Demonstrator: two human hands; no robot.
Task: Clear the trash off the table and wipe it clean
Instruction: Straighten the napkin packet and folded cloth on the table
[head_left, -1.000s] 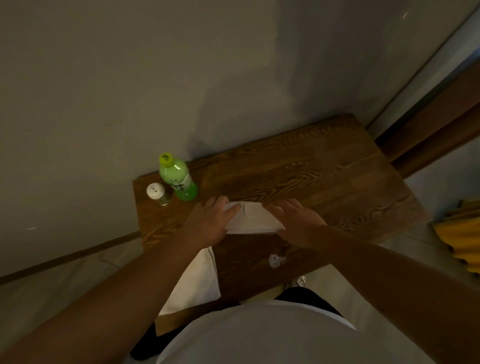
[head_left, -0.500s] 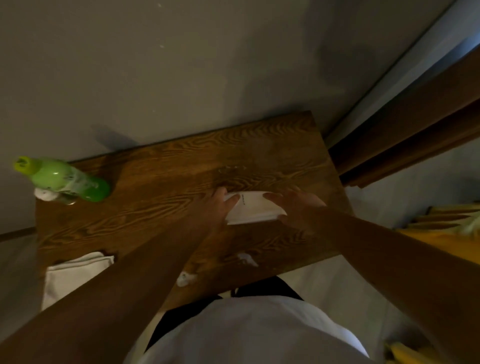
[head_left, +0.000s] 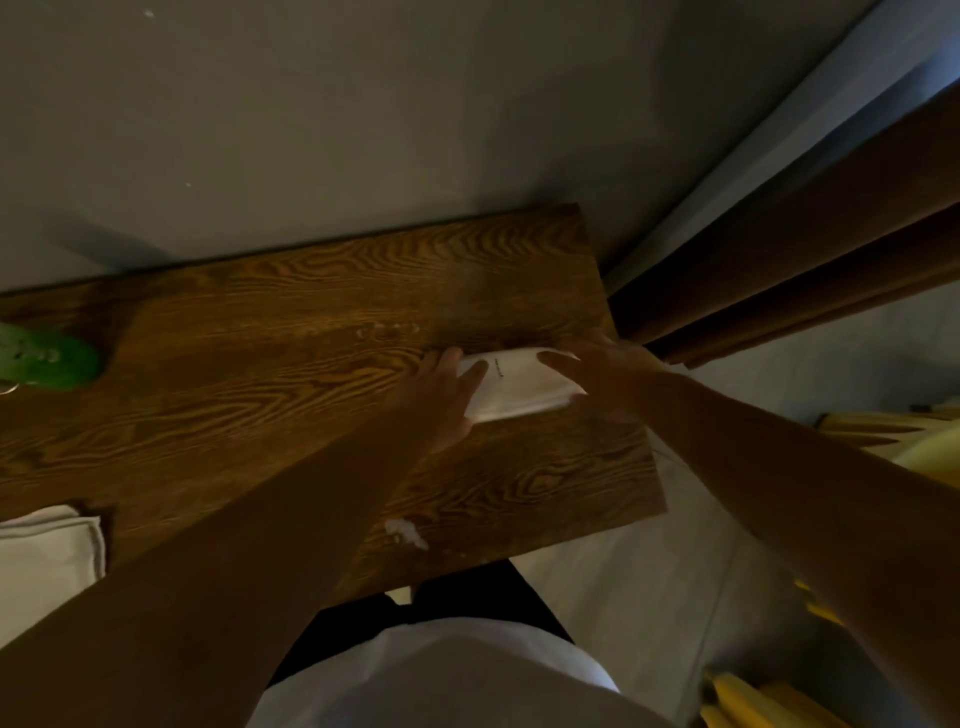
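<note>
Both hands lie on a folded white cloth that rests flat on the wooden table, close to the table's right edge. The left hand sits on the cloth's left end with its fingers straight and close together, pressing down, its thumb across the cloth's upper left corner. The right hand covers the cloth's right end, fingers stretched out flat over the top edge — part of that hand reaches past the table's right edge. Between the two hands a strip of cloth shows, with a small dark mark near its top.

Left of the cloth the tabletop runs bare and broad, its grain plain to see, as far as a green bottle at the table's far left, cut off by the frame. Just behind the cloth, toward the wall, a few pale wet spots glint on the wood. Near the table's front edge, well apart from the cloth, lies a small white crumpled scrap. A second pale cloth hangs over the table's front left corner.

The table's back edge meets the grey wall; past its right edge stands a dark wooden frame.
</note>
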